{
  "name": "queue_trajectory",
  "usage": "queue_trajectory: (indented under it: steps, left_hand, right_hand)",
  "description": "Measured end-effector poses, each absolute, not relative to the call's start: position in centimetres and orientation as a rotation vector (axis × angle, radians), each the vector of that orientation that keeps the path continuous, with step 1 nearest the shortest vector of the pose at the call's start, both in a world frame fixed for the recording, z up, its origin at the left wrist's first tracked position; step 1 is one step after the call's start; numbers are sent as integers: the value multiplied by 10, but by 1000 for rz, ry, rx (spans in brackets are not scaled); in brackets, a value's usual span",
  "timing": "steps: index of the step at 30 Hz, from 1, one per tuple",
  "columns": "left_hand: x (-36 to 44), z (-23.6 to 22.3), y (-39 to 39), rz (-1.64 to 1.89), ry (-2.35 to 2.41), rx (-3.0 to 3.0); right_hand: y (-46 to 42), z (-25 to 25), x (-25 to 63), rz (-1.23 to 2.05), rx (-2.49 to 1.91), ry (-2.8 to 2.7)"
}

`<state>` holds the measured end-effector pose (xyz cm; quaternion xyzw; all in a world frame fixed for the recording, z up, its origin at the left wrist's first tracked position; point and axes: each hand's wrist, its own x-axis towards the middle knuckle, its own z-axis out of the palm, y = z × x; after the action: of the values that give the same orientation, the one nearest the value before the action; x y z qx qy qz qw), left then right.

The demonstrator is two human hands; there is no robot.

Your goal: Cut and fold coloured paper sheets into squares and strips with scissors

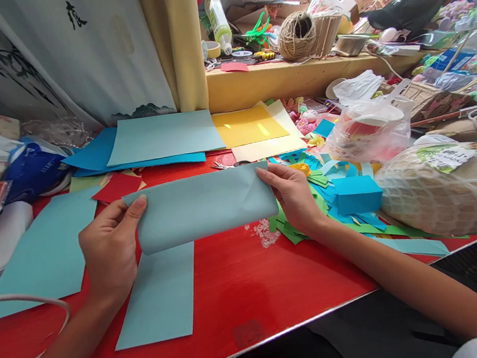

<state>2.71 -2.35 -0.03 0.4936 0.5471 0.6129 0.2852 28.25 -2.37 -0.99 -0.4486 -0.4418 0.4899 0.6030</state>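
A pale blue sheet of paper (205, 208), bent over lengthwise with a rounded lower edge, is held up above the table between my two hands. My left hand (110, 245) pinches its left end, thumb on the front. At the top right corner, my right hand (290, 196) grips the same sheet between thumb and fingers. Below it a pale blue paper piece (162, 302) lies flat on the red table (251, 292), partly covered by the held sheet. To the left, near my left hand, rests a larger pale blue sheet (45, 258).
Blue and green paper scraps (321, 192) and a folded blue paper (358, 194) lie at right, beside a netted bag (446, 190). Scissors (237, 163) sit behind the held sheet. Blue and yellow sheets (250, 126) line the back. A white cable (32, 295) curves at left.
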Motion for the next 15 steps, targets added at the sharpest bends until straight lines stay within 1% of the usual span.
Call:
queue_trajectory:
  steps: [15]
  left_hand:
    - [30, 3, -24, 1695, 1441, 1296]
  right_hand:
    - [-25, -9, 281, 1143, -1009, -1032]
